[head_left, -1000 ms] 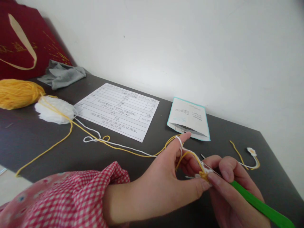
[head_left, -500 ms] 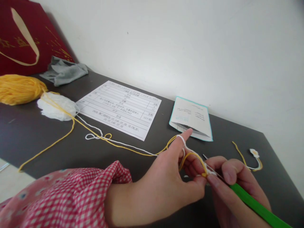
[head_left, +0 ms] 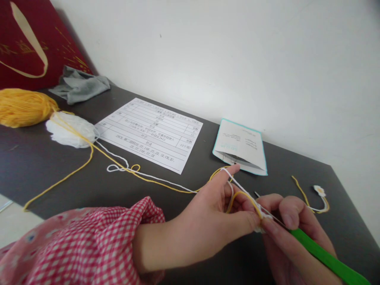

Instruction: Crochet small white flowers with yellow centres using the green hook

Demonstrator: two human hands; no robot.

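Note:
My left hand (head_left: 212, 215) pinches a small crochet piece (head_left: 263, 221) of white and yellow yarn between thumb and fingers. Its index finger points up with the white yarn (head_left: 237, 183) looped over it, and a yellow strand (head_left: 246, 194) arcs beside that. In my right hand (head_left: 293, 225) is a crochet hook (head_left: 320, 253) with a green handle, held like a pen. The thin metal shaft runs into the white stitches, its tip showing just past them. Much of the crochet piece is hidden by the fingers.
Yellow yarn (head_left: 25, 107) and white yarn skeins (head_left: 71, 130) lie at left, strands trailing across the dark table (head_left: 166, 209). Behind are a red bag (head_left: 35, 43), grey cloth (head_left: 84, 85), printed sheet (head_left: 151, 134) and paper pouch (head_left: 242, 142). A small crocheted flower (head_left: 319, 191) lies right.
The white yarn from my left index finger is now pulled straighter. My left thumb has straightened and shifted up over the crochet piece, while the hook keeps nearly the same place.

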